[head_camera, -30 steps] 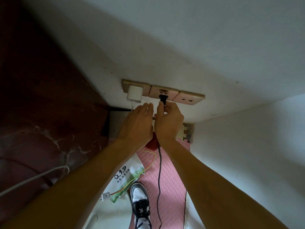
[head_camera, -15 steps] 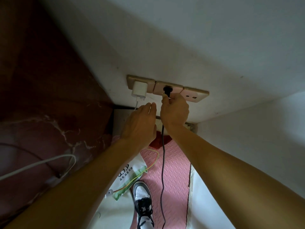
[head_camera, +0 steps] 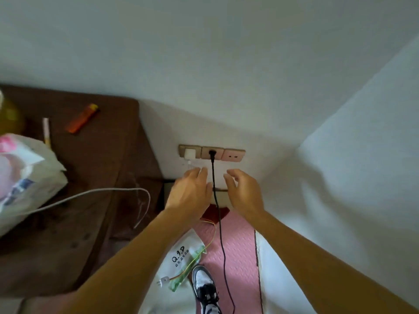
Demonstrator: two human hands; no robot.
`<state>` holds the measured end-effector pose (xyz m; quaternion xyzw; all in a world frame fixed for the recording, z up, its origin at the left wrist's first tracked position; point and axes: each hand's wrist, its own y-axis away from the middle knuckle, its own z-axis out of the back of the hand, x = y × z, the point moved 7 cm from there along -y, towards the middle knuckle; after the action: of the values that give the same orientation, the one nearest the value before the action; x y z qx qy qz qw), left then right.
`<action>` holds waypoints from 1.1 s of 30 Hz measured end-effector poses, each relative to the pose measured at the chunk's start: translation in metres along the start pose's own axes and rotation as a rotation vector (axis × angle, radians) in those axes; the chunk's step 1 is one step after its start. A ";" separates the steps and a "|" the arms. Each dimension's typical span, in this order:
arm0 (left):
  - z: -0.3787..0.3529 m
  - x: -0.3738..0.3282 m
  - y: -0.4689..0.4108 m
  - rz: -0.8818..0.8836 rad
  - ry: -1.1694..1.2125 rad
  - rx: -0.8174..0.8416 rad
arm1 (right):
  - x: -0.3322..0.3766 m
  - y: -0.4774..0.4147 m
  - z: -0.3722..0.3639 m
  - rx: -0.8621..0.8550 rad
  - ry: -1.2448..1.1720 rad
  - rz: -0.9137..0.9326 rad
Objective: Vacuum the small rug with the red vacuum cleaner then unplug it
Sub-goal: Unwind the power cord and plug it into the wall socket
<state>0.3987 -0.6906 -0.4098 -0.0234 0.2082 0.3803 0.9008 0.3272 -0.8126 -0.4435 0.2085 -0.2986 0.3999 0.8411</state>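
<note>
A black plug (head_camera: 212,153) sits in the middle socket of a row of three beige wall outlets (head_camera: 233,155). Its black cord (head_camera: 221,223) hangs straight down over a pink foam mat (head_camera: 238,245) between my two hands. My left hand (head_camera: 189,191) is just left of the cord, fingers apart, holding nothing. My right hand (head_camera: 243,191) is just right of the cord, fingers curled loosely and apart, also holding nothing. Neither hand touches the plug. The red vacuum cleaner is not in view.
A white charger (head_camera: 189,153) fills the left socket, its white cable (head_camera: 90,193) looping over a dark brown cabinet (head_camera: 79,166) with an orange lighter (head_camera: 82,118) and a white bag (head_camera: 25,177). A printed pouch (head_camera: 181,257) and my shoe (head_camera: 205,284) lie below.
My right hand has let go of the black plug and both hands have drawn back below the outlets. The plug stays in the middle socket. The camera has pulled back, showing the cabinet top.
</note>
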 end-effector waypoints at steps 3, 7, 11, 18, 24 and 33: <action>0.052 -0.041 0.069 -0.036 0.027 -0.030 | 0.035 0.072 0.055 -0.013 0.048 0.038; 0.109 -0.097 0.170 -0.103 0.053 -0.057 | 0.085 0.180 0.125 -0.050 0.130 0.093; 0.136 -0.119 0.259 -0.146 -0.046 -0.018 | 0.115 0.286 0.168 -0.053 0.131 0.112; 0.171 -0.175 0.417 -0.247 0.166 -0.009 | 0.118 0.479 0.203 -0.122 -0.007 -0.008; 0.173 -0.199 0.512 -0.287 0.165 -0.015 | 0.101 0.581 0.210 -0.158 0.053 -0.086; 0.187 -0.242 0.643 -0.513 -0.160 0.007 | 0.117 0.731 0.234 -0.405 0.000 -0.100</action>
<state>-0.1321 -0.3605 -0.0697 -0.0422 0.1248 0.1397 0.9814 -0.2753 -0.4532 -0.1114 0.0497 -0.3624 0.2895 0.8845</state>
